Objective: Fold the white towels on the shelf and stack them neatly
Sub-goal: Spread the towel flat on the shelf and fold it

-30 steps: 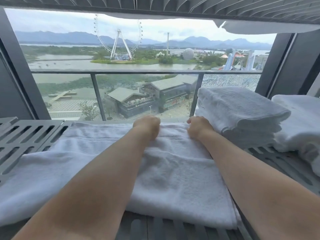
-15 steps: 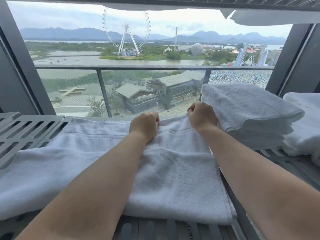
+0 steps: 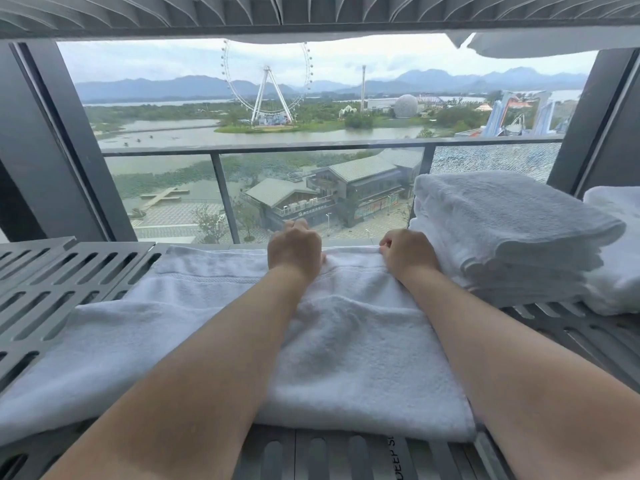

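A white towel (image 3: 349, 348) lies spread across the grey slatted shelf (image 3: 52, 289), its left part trailing toward the near left corner. My left hand (image 3: 294, 249) grips the towel's far edge near its middle, fingers curled over it. My right hand (image 3: 407, 252) pinches the same far edge a little to the right, beside a stack of folded white towels (image 3: 512, 233). Both forearms reach over the towel and hide part of it.
More white towelling (image 3: 613, 251) is heaped at the far right behind the stack. A window with a balcony railing (image 3: 311, 148) stands just past the shelf's far edge. Another slatted shelf (image 3: 311, 12) hangs overhead with white cloth drooping from it.
Both hands have stayed on the towel's far edge; the right hand lifted it slightly half a second ago and now holds it low against the shelf again.
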{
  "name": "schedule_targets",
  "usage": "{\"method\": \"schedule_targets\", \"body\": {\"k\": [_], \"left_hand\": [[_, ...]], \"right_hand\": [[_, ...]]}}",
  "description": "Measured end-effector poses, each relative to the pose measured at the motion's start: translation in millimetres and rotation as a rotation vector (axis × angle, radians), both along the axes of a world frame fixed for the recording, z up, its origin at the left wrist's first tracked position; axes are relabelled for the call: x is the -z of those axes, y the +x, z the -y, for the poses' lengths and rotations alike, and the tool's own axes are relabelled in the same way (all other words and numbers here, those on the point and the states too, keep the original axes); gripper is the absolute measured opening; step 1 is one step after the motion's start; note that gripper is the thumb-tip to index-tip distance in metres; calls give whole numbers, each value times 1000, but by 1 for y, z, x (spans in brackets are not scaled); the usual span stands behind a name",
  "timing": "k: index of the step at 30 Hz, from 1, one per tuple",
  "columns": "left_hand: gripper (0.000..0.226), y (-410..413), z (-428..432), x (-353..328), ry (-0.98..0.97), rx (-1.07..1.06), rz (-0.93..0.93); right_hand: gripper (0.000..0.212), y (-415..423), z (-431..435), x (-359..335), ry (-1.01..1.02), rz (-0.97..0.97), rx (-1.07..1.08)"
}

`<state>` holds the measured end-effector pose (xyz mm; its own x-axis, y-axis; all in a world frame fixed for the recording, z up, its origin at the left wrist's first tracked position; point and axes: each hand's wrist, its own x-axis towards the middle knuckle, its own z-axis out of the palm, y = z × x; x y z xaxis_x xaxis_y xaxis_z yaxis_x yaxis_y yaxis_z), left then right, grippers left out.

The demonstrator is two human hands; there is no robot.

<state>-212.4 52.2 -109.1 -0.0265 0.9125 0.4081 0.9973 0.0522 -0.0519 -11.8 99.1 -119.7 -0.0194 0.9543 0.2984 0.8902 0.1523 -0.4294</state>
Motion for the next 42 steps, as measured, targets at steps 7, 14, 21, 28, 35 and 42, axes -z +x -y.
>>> {"method": "schedule_targets", "body": {"k": [7,14,21,28,35,42], "left_hand": [[35,-11,25,-15,-301,155,90],[29,-42,59,-20,-388,219,217],[32,-70,82,-17,-353,229,185],[27,-84,120,-37,-601,361,406],[28,-80,150,-44,-352,291,311],[23,-69,197,-46,-112,266,349]], "right_hand": [[47,-38,25,-16,14,163,-112],[19,-80,71,-15,-8,103,-278],[41,-84,106,-19,-6,89,-197],[61,-69,148,-16,77,235,-187],[49,-57,180,-9,246,460,-378],[36,-49,211,-17,392,380,-203]]}}
